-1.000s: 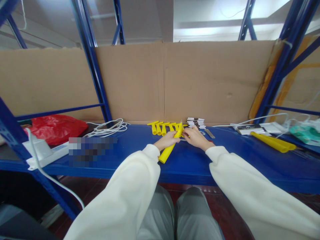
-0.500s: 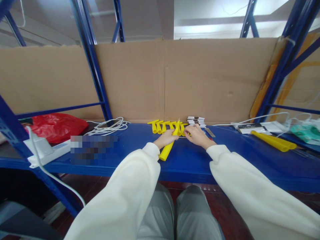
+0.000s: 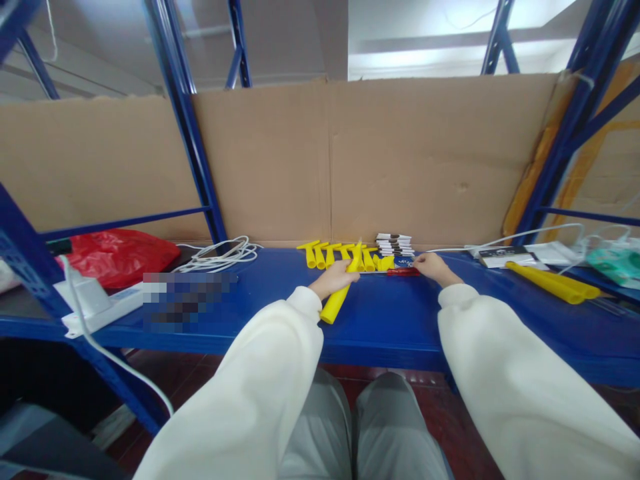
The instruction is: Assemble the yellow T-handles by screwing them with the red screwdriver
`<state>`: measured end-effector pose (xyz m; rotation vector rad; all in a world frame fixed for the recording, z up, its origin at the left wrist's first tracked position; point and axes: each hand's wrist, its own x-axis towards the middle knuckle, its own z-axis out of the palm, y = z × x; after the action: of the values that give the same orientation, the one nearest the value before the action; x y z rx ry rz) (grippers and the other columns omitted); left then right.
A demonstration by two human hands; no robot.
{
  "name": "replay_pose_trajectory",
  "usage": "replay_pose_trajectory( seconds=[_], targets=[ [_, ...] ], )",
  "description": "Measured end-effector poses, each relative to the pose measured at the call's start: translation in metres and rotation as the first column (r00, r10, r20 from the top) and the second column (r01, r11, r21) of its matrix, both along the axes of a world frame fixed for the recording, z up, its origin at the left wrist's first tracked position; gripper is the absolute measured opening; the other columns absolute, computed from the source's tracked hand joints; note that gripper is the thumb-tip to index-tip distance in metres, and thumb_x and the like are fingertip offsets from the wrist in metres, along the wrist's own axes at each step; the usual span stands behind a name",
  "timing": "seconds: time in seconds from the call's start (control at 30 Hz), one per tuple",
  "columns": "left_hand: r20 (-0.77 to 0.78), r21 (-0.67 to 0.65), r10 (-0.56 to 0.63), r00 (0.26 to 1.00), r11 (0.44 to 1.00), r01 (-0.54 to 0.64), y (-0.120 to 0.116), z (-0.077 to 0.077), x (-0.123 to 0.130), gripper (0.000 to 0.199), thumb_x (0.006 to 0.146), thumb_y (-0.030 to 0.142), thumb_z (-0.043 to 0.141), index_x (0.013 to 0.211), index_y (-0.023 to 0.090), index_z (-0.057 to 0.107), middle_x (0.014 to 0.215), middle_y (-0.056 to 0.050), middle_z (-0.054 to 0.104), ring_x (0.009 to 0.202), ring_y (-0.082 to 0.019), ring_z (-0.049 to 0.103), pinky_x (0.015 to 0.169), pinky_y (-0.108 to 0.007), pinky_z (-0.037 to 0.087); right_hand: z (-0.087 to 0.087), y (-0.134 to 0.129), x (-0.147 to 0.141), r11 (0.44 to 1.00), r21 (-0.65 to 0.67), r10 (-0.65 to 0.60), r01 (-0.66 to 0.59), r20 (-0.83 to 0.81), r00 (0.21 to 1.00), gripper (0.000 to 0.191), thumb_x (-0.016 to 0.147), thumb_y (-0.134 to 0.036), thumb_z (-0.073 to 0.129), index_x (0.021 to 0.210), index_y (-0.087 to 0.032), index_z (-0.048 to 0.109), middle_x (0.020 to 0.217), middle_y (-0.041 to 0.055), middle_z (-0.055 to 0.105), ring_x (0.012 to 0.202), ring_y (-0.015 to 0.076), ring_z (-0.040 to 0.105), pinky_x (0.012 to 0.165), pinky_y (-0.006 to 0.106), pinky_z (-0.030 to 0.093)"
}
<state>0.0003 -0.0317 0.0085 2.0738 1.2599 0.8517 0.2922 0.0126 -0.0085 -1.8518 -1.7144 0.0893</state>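
"Two hands are ours at the blue table (image 3: pixel 280 303). What have we got in the left hand (image 3: pixel 331 280)?"

"A yellow tube (image 3: pixel 334 309). We have our fingers wrapped around its middle, and it slants, its open lower end towards us and its narrow tip up near the row of yellow T-shaped pieces (image 3: pixel 331 259)."

"And our right hand (image 3: pixel 436 268)?"

"Its fingertips are bunched together at the far right end of the red screwdriver (image 3: pixel 403 272). Whether we are pinching it or only touching it, we cannot tell."

"How does the screwdriver sit?"

"Crosswise in front of us, its thin shaft pointing left towards the tube. Just behind it we see a stack of small boxes (image 3: pixel 394 244), beside the right end of the row."

"Anything further off?"

"Well to our right, two yellow tubes (image 3: pixel 550 283) lie side by side. To our left sit a coiled white cable (image 3: pixel 220 257) and a red bag (image 3: pixel 120 257)."
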Motion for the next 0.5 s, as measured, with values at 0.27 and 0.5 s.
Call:
replay_pose_trajectory(
  seconds=[0.27, 0.5],
  targets=[
    [0.017, 0.007, 0.0, 1.0, 1.0, 0.0, 0.0048, -0.0027, -0.0009, 0.024, 0.069, 0.018, 0.063, 0.092, 0.011, 0.068, 0.085, -0.006, 0.071, 0.082, -0.021, 0.065, 0.075, -0.029, 0.051, 0.0022, 0.0012, -0.002, 0.999, -0.051, 0.005, -0.009, -0.091, 0.996, 0.021, 0.076, -0.023, 0.06, 0.058, -0.017, 0.068, 0.045, 0.0019, 0.056, 0.052, 0.0168, 0.059, 0.053, 0.024, 0.044],
    [0.019, -0.006, -0.026, 0.999, 1.0, 0.027, 0.0059, -0.0042, -0.0007, 0.021, 0.07, 0.018, 0.061, 0.089, 0.012, 0.067, 0.082, -0.005, 0.07, 0.078, -0.02, 0.064, 0.074, -0.029, 0.05, 0.0025, -0.0001, -0.0039, 0.996, -0.077, -0.039, 0.036, -0.032, 0.999, 0.022, 0.076, -0.018, 0.057, 0.055, -0.017, 0.066, 0.047, 0.0028, 0.058, 0.056, 0.0179, 0.061, 0.056, 0.024, 0.043]
  ],
)
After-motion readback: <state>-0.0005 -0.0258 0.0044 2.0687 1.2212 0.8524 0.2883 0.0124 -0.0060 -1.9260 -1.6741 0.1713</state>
